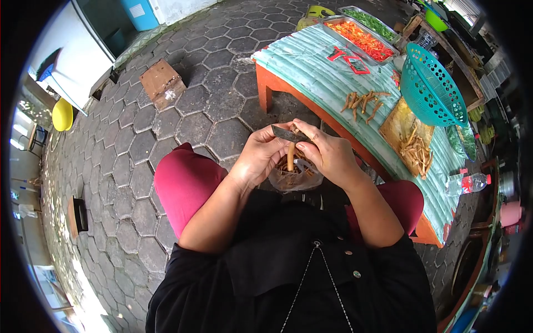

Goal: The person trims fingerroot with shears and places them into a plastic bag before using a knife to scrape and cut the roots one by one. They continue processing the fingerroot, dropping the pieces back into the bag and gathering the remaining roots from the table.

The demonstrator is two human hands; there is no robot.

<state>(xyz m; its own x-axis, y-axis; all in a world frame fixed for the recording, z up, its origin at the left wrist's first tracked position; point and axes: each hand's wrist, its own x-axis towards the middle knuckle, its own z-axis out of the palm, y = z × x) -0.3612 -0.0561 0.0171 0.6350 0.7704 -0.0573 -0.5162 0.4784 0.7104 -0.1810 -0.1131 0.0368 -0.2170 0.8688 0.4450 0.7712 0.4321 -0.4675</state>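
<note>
Above my lap, my two hands meet around a brown, finger-shaped root (290,157) and a knife (287,134). My left hand (260,152) is closed on the root, whose pale, slim end points down between the hands. The knife's dark, flat blade lies across the top of the root, and my right hand (330,155) is closed on it; its handle is hidden. Directly beneath, between my knees, a clear plastic bag (297,178) holds brown scraps.
A low table (311,72) stands to my right. On it are unpeeled roots (363,104), a wooden board (393,129) with paler roots (416,154), a teal colander (430,89), a bottle (469,183), and trays of sliced peppers (361,40) and greens (369,21). A wooden stool (160,77) sits ahead.
</note>
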